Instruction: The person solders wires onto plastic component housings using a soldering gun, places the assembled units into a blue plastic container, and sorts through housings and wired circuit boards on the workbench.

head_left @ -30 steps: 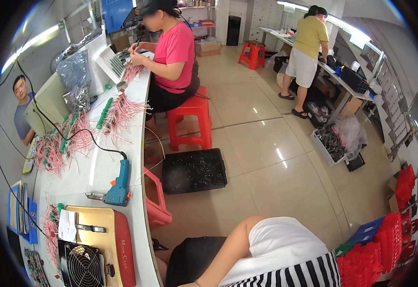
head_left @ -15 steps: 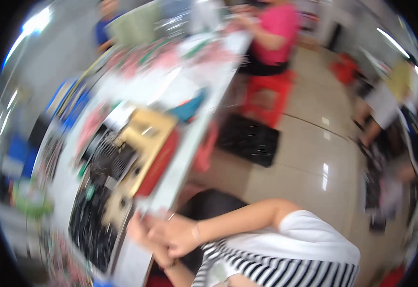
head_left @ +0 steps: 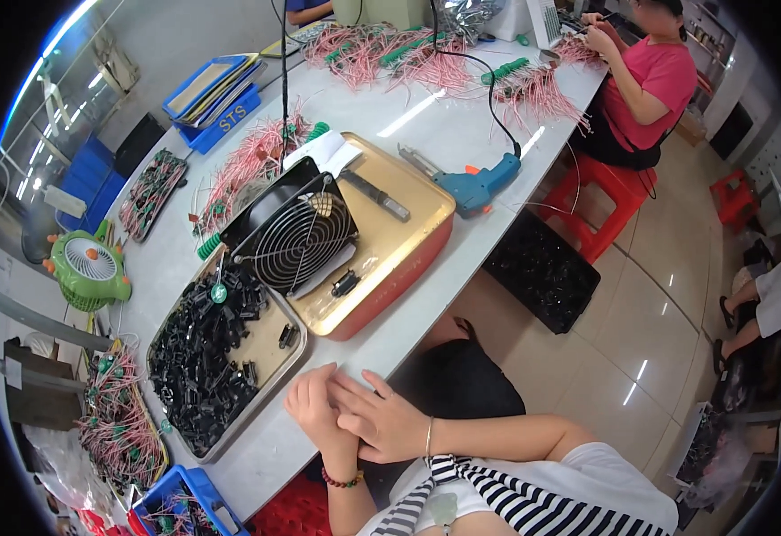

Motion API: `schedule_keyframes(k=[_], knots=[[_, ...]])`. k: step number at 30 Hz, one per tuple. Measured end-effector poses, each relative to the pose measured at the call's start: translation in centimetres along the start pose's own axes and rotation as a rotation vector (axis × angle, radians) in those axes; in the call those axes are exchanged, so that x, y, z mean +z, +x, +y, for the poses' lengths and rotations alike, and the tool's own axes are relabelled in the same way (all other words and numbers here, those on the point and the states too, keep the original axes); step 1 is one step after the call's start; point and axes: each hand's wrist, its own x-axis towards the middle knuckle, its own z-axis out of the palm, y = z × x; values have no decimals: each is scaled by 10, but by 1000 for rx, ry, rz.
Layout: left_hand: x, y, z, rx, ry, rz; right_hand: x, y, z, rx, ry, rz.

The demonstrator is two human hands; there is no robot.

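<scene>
My left hand (head_left: 313, 416), with a beaded bracelet at its wrist, and my right hand (head_left: 395, 427), with a thin bangle, rest against each other at the table's front edge. The right fingers lie across the left hand, loosely spread. Left fingers stretch up with a slight bend, and the palm is hidden. I see nothing held in either. Closest to them is a metal tray (head_left: 270, 390) of small black plastic parts (head_left: 196, 357). Behind it stands a gold-and-red tin box (head_left: 390, 259), bearing a black fan (head_left: 301, 234) with a wire guard and one loose black part (head_left: 346, 283).
A blue gun-shaped tool (head_left: 480, 185) with a black cord lies right of the tin. Bundles of pink wires (head_left: 252, 170) spread along the table, with blue trays (head_left: 221, 121) behind. A green fan (head_left: 89, 263) stands left. A co-worker in pink (head_left: 659, 80) sits on a red stool (head_left: 600, 201).
The view has turned and steadied from a blur, shifting the table and the co-worker within it. My hands stay together; their fingers now look more spread.
</scene>
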Motion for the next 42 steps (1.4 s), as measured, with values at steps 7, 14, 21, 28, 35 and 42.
schedule_keyframes(k=[7,14,21,28,35,42], knots=[[-3,3,3,-38,-43,-37,2,1,3,-4,-8,29],[1,6,2,61,-90,-42,-2,-19,19,-163,214,325],[-5,12,4,74,-104,-53,-63,-72,98,344,-27,404],[-5,14,2,11,-98,-41,-137,-78,247,957,302,685],[-11,15,-3,92,-193,-47,-237,-27,237,517,-112,1052],[-71,58,-16,236,-39,43,-266,44,208,244,-736,26]])
